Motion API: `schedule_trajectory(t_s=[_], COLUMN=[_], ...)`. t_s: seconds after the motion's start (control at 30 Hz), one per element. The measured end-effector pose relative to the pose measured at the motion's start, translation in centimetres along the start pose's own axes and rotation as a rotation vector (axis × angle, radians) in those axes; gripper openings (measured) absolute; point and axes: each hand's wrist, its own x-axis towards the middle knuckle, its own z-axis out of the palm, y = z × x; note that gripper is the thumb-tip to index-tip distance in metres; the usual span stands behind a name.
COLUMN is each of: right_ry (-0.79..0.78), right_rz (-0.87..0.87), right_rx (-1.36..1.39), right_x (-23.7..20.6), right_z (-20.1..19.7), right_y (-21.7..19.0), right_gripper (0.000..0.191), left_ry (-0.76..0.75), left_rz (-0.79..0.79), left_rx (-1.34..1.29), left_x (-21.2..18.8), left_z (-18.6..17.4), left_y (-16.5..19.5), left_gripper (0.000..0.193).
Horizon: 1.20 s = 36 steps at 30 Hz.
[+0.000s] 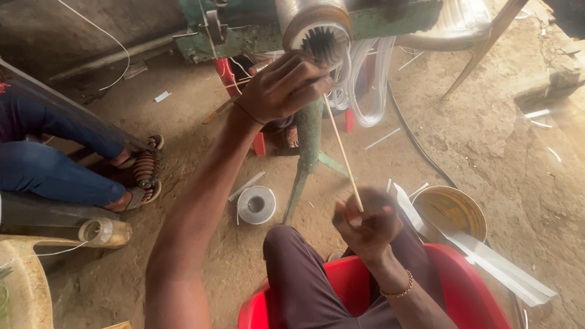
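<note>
1 stick (342, 152), 2 hands' grip: L (283, 85), R (365, 222)

One head-worn camera looks steeply down, close over the person's lap, toward the dirt floor (487, 158) ahead.

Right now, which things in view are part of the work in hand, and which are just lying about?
In use:
- left hand at the slotted metal cylinder on the green metal stand
- right hand pinching the thin wooden stick

Lying about:
- white tape roll
- round yellow tin
- white paper strips
- clear plastic bottle
</note>
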Motion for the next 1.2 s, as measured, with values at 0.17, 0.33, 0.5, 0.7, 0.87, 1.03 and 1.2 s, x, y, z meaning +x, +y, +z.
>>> schedule_trajectory(t_s=[0.17, 0.33, 0.5, 0.7, 0.87, 1.03, 1.2], right_ry=[-0.319, -0.091, -0.061, -0.058, -0.296, -0.109, -0.046], right_rz=[0.184, -0.036, 0.001, -0.094, 0.252, -0.001, -0.04], right_rx=[-0.188, 0.006, 0.005, 0.011, -0.005, -0.072, -0.136], right_x=[-1.2, -0.7, -0.2, -0.8, -0.8, 0.4, 1.1], right_z=[-0.4, 0.9, 1.0, 1.1, 0.0, 0.9, 1.4], right_y=[0.1, 0.6, 0.0, 0.4, -0.4, -0.9, -0.5], right_gripper=[0.017, 0.03, 0.034, 0.028, 0.02, 0.03, 0.029], left_ry=[-0.012, 0.002, 0.0, 0.029, 0.028, 0.039, 0.022], left_rz=[-0.023, -0.014, -0.032, 0.009, 0.002, 0.005, -0.018], left_rx=[-0.003, 0.021, -0.035, 0.046, 0.027, 0.067, -0.024], left_x=[0.3, 0.0, -0.8, -1.1, -1.1, -0.7, -0.7], left_z=[-0.7, -0.4, 0.2, 0.9, 0.7, 1.0, 0.6], left_y=[0.2, 0.2, -0.2, -0.5, -0.5, -0.4, -0.2], left_gripper=[0.016, 0.017, 0.018, 0.012, 0.012, 0.012, 0.013])
